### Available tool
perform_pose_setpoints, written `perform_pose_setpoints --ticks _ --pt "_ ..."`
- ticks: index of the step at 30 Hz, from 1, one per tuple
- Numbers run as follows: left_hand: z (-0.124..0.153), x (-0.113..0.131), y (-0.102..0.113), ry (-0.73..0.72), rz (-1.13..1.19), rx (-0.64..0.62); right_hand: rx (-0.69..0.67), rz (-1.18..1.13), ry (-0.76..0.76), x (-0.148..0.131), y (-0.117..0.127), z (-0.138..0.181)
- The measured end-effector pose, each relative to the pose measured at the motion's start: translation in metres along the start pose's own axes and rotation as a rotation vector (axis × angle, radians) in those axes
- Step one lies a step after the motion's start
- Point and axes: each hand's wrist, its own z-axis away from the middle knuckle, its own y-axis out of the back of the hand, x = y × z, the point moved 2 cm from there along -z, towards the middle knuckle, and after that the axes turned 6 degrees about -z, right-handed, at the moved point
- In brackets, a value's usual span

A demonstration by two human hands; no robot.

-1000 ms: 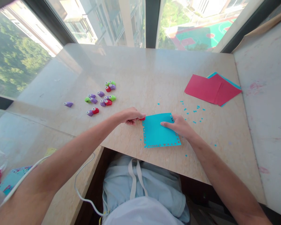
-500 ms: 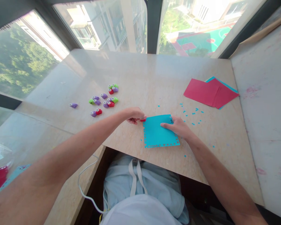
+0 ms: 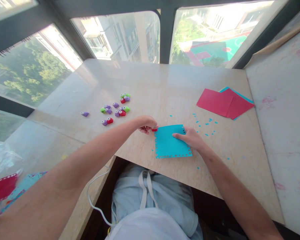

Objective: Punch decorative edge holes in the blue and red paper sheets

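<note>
A blue paper square (image 3: 168,142) with punched holes along its edges lies near the front edge of the marble table (image 3: 152,83). My left hand (image 3: 147,122) is closed round a small red paper punch (image 3: 154,129) at the sheet's top left corner. My right hand (image 3: 190,137) lies on the sheet's right side, fingers flat, pressing it down.
Several small purple, green and red punches (image 3: 116,108) are scattered at the left, one purple punch (image 3: 84,114) apart. Red and blue sheets (image 3: 223,102) are stacked at the right. Blue paper bits (image 3: 205,122) dot the table. Punched sheets (image 3: 7,188) lie at far left.
The camera has tilted so the scene sits slightly lower. My left hand and the red punch have crept a little along the sheet's top left corner; my right hand stays on the paper.
</note>
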Motion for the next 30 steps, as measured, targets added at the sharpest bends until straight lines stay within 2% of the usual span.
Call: perform_pose_setpoints --ticks 9,15,21,30 --pt "-0.001 0.003 -0.003 0.055 -0.031 -0.014 -0.013 -0.028 -0.001 0.003 -0.002 -0.002" --pt "0.008 -0.006 -0.004 -0.052 0.056 -0.023 -0.012 -0.005 0.031 0.006 -0.001 -0.003" --pt "0.002 -0.029 -0.011 -0.187 0.304 -0.088 0.001 0.007 0.02 0.005 -0.001 -0.002" --pt "-0.001 -0.042 -0.008 -0.205 0.441 0.008 -0.018 -0.029 -0.037 0.008 0.008 0.002"
